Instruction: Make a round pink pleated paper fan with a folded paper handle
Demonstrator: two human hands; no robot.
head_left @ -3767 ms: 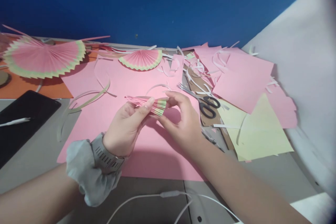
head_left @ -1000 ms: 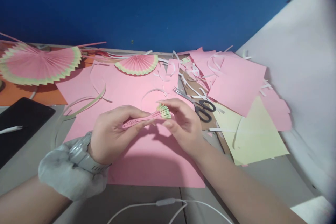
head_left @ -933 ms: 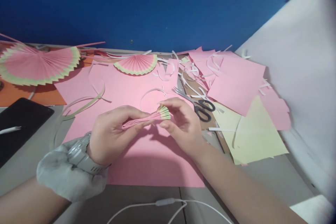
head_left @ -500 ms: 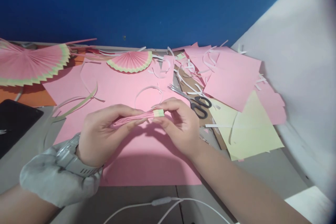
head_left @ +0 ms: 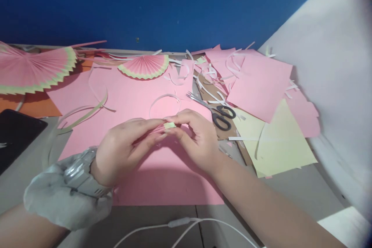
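Note:
Both hands pinch a small pleated paper strip (head_left: 166, 126), pink with a pale green end, folded flat into a narrow stack. My left hand (head_left: 123, 151), with a grey watch and a grey scrunchie at the wrist, grips its pink end with fingers wrapped over it. My right hand (head_left: 195, 139) presses the green end between thumb and fingers. They are held just above a large pink sheet (head_left: 139, 100) on the table.
Black-handled scissors (head_left: 216, 112) lie right of my hands among white paper strips. Two open pink-and-green fans (head_left: 144, 66) (head_left: 31, 71) rest at the back. Pink and yellow sheets (head_left: 279, 147) are at the right. A black tablet (head_left: 14, 131) is at the left, a white cable (head_left: 180, 223) near the front edge.
The pleated paper, earlier slightly fanned at its green end, has been squeezed flat between both hands. My left hand has slid closer to my right.

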